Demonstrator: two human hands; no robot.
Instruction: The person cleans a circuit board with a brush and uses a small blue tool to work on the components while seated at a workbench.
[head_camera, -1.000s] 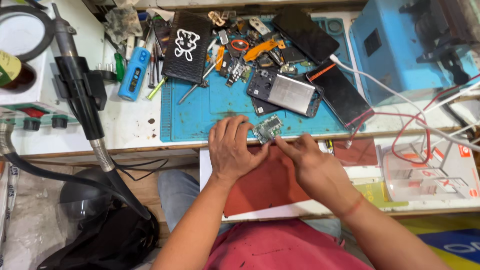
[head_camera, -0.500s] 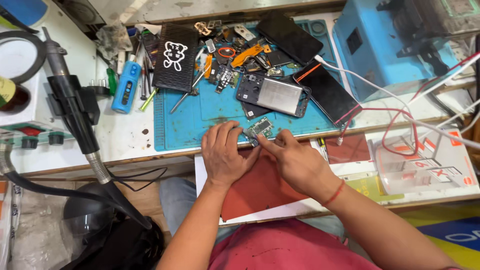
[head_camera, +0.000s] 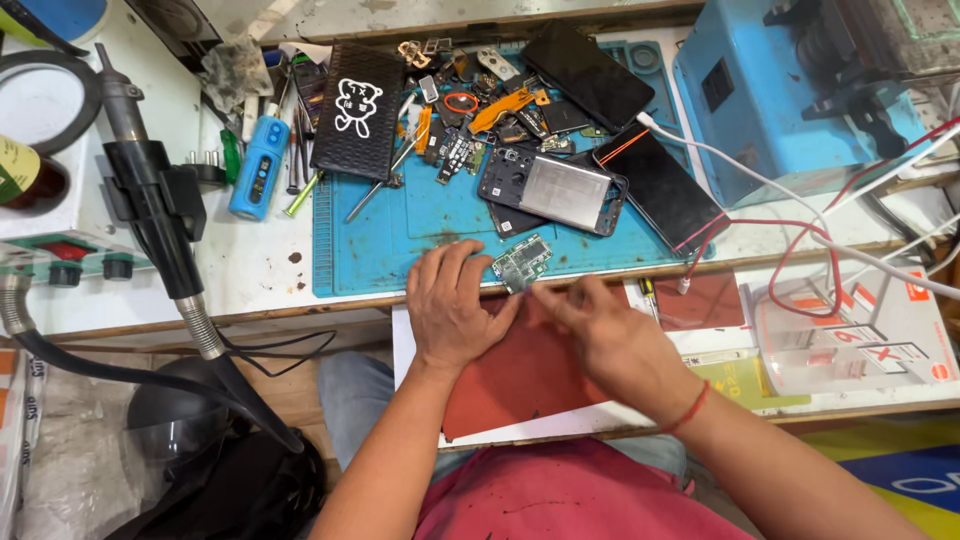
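Hands meet at the front edge of the desk (head_camera: 260, 280), over the near border of a blue rubber work mat (head_camera: 420, 240). The left hand (head_camera: 455, 305) lies palm down with its fingers curled, their tips pressing on a small green circuit board (head_camera: 522, 262) that rests on the mat's front edge. The right hand (head_camera: 610, 335) comes in from the right with thumb and forefinger pinched together just beside the board's lower right corner; whether they grip a tool or the board itself cannot be told, since that spot is blurred. Under both wrists a dark red rectangular pad (head_camera: 520, 375) lies on a white sheet that overhangs the desk's front edge.

Just behind the circuit board, toward the middle of the mat, sits an opened phone frame with a silver battery plate (head_camera: 560, 190), and a black phone screen with an orange strip (head_camera: 655, 190) lies touching its right side. Loose small parts, screwdrivers and an orange flex piece are scattered near the mat's back edge, beside a black textured phone case with a white bear drawing (head_camera: 355, 110). Off the mat's left edge stands a blue handheld tool (head_camera: 258, 168), and farther left a black hot-air wand on a flexible hose (head_camera: 155, 200). A blue box-shaped machine (head_camera: 770, 100) occupies the back right corner, with white and red cables trailing from it across the desk.
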